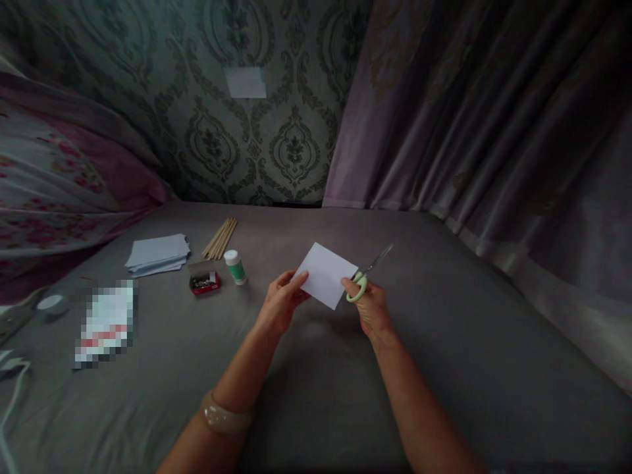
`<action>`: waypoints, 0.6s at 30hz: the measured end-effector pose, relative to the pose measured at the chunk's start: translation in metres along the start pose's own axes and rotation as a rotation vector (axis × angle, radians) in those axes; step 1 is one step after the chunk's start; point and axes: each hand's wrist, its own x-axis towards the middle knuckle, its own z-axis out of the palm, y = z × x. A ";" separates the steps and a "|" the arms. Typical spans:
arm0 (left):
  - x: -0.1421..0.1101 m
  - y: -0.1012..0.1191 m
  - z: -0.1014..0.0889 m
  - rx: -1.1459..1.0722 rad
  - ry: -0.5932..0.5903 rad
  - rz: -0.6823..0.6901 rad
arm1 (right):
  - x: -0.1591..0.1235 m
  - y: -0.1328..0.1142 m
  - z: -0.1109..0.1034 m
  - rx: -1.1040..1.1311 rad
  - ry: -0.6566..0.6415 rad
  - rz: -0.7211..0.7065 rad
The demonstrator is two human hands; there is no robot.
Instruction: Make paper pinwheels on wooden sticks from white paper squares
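Note:
A white sheet of paper (326, 273) is held up above the grey cloth between my two hands. My left hand (282, 303) pinches its left edge, thumb on top and fingers beneath. At the opposite edge my right hand (370, 304) has its thumb on the paper's corner. That same hand also carries a pair of scissors (363, 280) with pale green handles, looped around the fingers. The metal blades point away to the upper right, clear of the paper, and look closed. A bangle circles my left forearm.
On the grey cloth (306, 408), a glue bottle (236, 268), a red box of small metal pieces (204, 283), several wooden sticks (220, 238) and a paper stack (158, 254) lie left. A blurred-out packet (106, 322) and a white cable (14, 401) lie farther left. Curtains (474, 118) hang right.

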 end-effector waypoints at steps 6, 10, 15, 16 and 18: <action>-0.007 -0.008 0.011 0.042 -0.059 -0.068 | 0.000 0.000 0.008 0.095 0.132 -0.067; -0.007 -0.020 0.012 0.120 -0.026 -0.013 | -0.001 0.001 0.009 0.065 0.126 -0.099; -0.004 -0.015 0.010 0.080 0.062 0.114 | -0.002 -0.003 0.004 -0.142 0.052 -0.162; -0.004 -0.012 0.008 0.052 0.085 0.140 | -0.004 -0.006 0.003 -0.217 0.008 -0.160; -0.003 -0.004 0.005 -0.012 0.118 0.176 | -0.010 -0.012 0.004 -0.378 -0.150 -0.141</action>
